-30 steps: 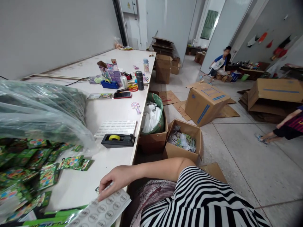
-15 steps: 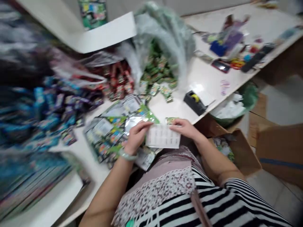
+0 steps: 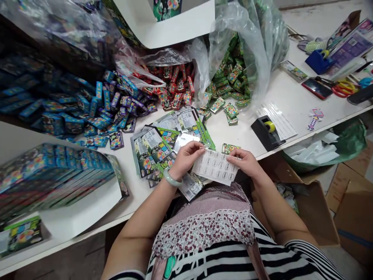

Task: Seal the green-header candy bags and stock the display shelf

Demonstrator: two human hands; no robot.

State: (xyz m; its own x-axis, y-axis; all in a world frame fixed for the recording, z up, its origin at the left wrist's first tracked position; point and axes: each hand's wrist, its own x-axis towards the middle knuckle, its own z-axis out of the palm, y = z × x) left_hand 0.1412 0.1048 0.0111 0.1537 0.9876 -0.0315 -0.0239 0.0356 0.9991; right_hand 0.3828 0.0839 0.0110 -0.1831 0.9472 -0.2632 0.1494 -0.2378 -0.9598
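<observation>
The sheet (image 3: 213, 170) was pinched by the left hand (image 3: 185, 158) and right hand (image 3: 246, 162). Labels (image 3: 220, 165) were left on it; green boxes (image 3: 231, 111) were left loose beyond.

Sticker sheet (image 3: 215, 167) I hold: smooth paper, low sheen. My apron (image 3: 204, 233): matt cloth. My bangle (image 3: 171, 179): smooth, polished. Flat packets (image 3: 150, 142): glossy plastic film. Big bag (image 3: 272, 42): crinkled, see-through plastic. Tape dispenser (image 3: 260, 132): smooth plastic. Carton (image 3: 354, 217): matt cardboard.

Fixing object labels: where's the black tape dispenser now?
Head view, right of centre: the black tape dispenser sits on the white table near its front edge, beyond the right hand and beside a white sheet.
</observation>
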